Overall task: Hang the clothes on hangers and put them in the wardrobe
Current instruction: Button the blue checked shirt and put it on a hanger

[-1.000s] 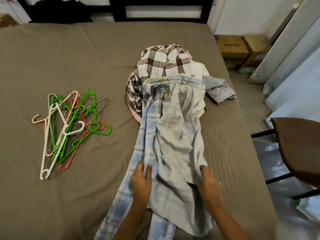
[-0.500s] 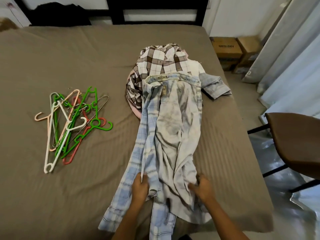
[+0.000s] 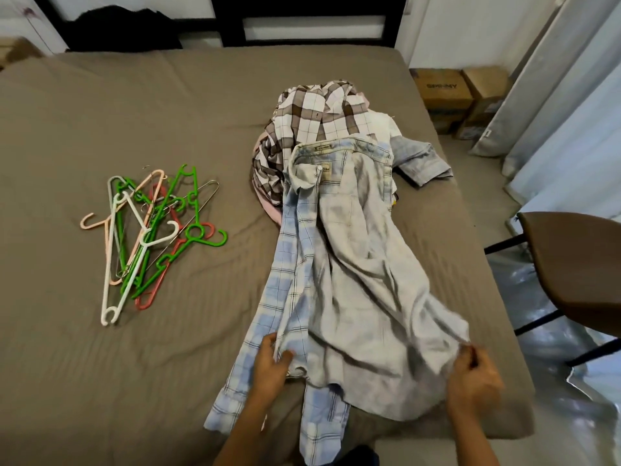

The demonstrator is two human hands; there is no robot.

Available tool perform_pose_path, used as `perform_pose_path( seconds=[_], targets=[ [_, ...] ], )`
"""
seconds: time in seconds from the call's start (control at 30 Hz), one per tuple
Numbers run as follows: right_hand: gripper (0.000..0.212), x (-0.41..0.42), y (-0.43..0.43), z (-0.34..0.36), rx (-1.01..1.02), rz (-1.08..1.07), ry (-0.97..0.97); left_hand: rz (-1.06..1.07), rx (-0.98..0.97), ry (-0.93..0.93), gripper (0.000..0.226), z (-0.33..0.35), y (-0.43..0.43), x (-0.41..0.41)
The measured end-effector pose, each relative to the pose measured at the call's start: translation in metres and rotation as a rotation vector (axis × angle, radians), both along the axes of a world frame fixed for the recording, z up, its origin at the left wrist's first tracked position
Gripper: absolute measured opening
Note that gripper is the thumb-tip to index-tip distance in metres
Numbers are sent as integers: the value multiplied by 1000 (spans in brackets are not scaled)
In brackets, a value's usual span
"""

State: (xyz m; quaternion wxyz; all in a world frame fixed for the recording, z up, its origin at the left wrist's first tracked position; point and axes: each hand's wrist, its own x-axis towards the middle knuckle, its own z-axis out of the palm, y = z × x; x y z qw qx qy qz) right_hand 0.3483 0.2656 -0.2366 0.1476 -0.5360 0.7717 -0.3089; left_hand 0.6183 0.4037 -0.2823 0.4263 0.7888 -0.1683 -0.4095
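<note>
- Pale blue checked shirt [image 3: 353, 264] flat on the bed [image 3: 134, 112], collar toward 12 o'clock, hem toward 6 o'clock.
- Left hand [image 3: 270, 361] pinching the hem at 7 o'clock.
- Right hand [image 3: 473, 375], blurred, gripping the hem corner at 5 o'clock.
- Heap of hangers [image 3: 151, 230] at 9 o'clock, well apart from the shirt.

left hand [image 3: 270, 363]: back up, fingers curled, fold of light blue plaid shirt [image 3: 353, 280] pinched between thumb and fingertips. left forearm [image 3: 242, 432]: bare, enters from bottom edge, runs up and slightly right to wrist. right hand [image 3: 473, 378]: motion-blurred, back up, fingers curled inward, shirt hem pinched at fingertips, cloth drawn taut from pinch. right forearm [image 3: 470, 442]: bare, enters from bottom edge, leans slightly left. hands well apart, wrists roughly level.
</note>
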Motion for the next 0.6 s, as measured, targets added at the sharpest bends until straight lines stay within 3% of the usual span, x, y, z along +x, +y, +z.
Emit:
perform_pose_path(
  seconds=[0.1, 0.13, 0.2, 0.27, 0.33, 0.37, 0.43, 0.5, 0.6],
  targets=[
    [33, -8, -3, 3, -228, 32, 219, 122, -29, 91, 38, -4, -1, -3],
    [28, -2, 4, 0, -283, 138, 307, 145, -37, 77, 40, -7, -2, -5],
    [29, 18, 24, -9, -252, 605, 360, 141, -60, -17, 41, -8, -2, -12],
    [34, 35, 39, -22, 176, 1099, 239, 48, -21, -110, 46, -6, 2, -19],
    [34, 39, 48, -39, 658, 1274, 189, -96, 171, -230, 66, -11, 7, -21],
    [26, 37, 51, -48, 721, 1223, 124, -186, 311, -340, 74, -15, 10, -20],
    [8, 35, 53, -55, 606, 905, -100, -367, 516, -665, 79, -13, 14, -16],
    [15, 34, 47, -57, 465, 624, -153, -495, 410, -952, 67, -23, 16, -10],
    [26, 44, 32, -61, 474, 600, -200, -710, 261, -1130, 63, -32, 19, -2]
  ],
)
